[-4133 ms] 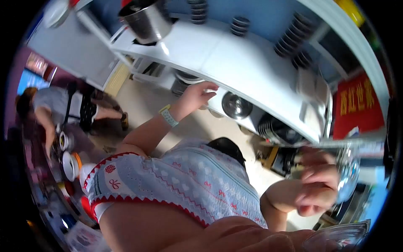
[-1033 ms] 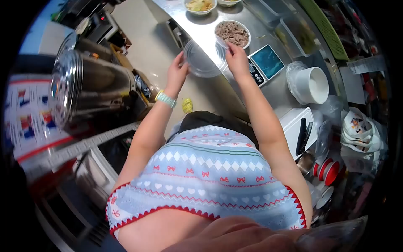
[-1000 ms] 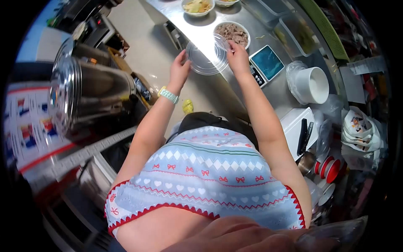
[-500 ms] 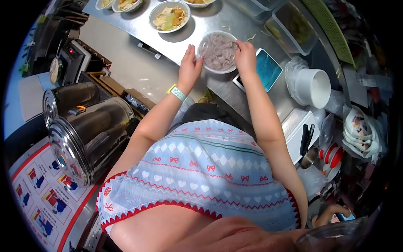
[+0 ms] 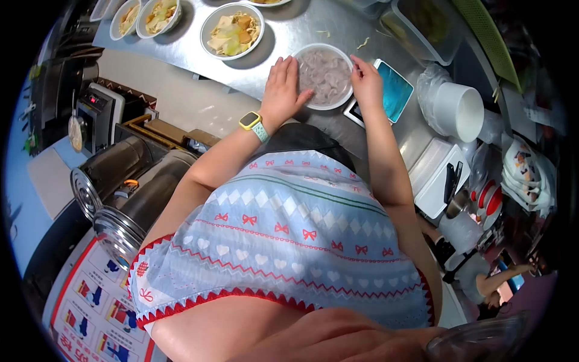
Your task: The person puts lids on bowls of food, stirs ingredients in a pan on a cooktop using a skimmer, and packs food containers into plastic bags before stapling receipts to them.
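A round white bowl of sliced meat (image 5: 324, 77) stands on the steel counter, with a clear lid over it. My left hand (image 5: 282, 90) lies at the bowl's left edge, fingers stretched out and thumb apart, its palm against the rim. On the right side my right hand (image 5: 366, 81) touches the rim with bent fingers; the fingertips are partly hidden. A scale (image 5: 395, 90) with a blue top sits just right of the bowl, partly behind my right wrist. Up and to the left is an open bowl with noodles and vegetables (image 5: 232, 31).
More filled bowls (image 5: 159, 17) stand at the upper left. To the right are stacked white bowls (image 5: 459, 111), a white box lid (image 5: 440, 184) with black-handled knives, and a clear container (image 5: 422, 30). Large steel pots (image 5: 151, 193) stand at left. Another person (image 5: 479, 274) is at lower right.
The clear lid has moved from over the counter's edge onto the meat bowl. My left hand has flattened out against the bowl's side. The view has shifted, and another person shows more fully at lower right.
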`<state>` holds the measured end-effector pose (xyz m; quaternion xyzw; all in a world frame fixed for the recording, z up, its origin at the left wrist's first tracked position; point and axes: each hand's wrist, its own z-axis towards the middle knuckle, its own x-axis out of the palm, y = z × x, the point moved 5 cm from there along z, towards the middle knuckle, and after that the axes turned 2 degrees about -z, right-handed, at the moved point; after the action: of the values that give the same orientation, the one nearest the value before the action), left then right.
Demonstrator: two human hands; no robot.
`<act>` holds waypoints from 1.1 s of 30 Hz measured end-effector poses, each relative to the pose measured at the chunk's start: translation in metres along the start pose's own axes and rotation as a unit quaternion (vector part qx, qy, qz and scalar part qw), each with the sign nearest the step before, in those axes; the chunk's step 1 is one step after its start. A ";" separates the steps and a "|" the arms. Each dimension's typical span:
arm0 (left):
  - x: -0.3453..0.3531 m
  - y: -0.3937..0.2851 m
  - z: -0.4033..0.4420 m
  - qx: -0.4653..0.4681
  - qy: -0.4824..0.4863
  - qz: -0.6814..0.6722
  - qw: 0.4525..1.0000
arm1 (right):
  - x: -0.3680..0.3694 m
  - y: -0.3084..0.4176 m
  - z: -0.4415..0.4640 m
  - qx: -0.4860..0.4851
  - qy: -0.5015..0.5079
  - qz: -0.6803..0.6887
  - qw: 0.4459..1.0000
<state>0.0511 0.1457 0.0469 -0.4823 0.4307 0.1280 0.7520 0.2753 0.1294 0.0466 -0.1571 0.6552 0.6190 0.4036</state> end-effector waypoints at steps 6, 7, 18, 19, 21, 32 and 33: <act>-0.006 0.000 0.008 0.048 0.031 0.054 0.997 | 0.007 0.004 -0.005 0.008 -0.019 -0.012 1.000; -0.005 0.002 0.008 0.045 0.047 0.068 0.996 | 0.009 0.003 -0.005 0.016 -0.027 0.000 1.000; -0.001 0.003 0.007 0.037 0.065 0.138 0.988 | 0.046 0.063 0.032 -0.184 0.013 -0.175 0.967; -0.001 0.002 0.007 0.025 0.071 0.147 0.986 | 0.050 0.070 0.042 -0.184 0.010 -0.175 0.967; 0.000 0.002 0.004 0.010 0.081 0.155 0.985 | 0.070 0.068 0.051 -0.127 0.141 -0.220 0.957; -0.007 -0.002 0.005 0.037 0.050 0.156 0.986 | 0.059 -0.021 0.059 0.212 0.301 0.190 0.910; -0.007 -0.002 0.007 0.037 0.048 0.156 0.986 | 0.054 -0.024 0.054 0.258 0.283 0.223 0.896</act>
<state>0.0516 0.1519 0.0544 -0.3862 0.5411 0.2044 0.7185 0.2764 0.1915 -0.0044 -0.0658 0.8962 0.4317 0.0786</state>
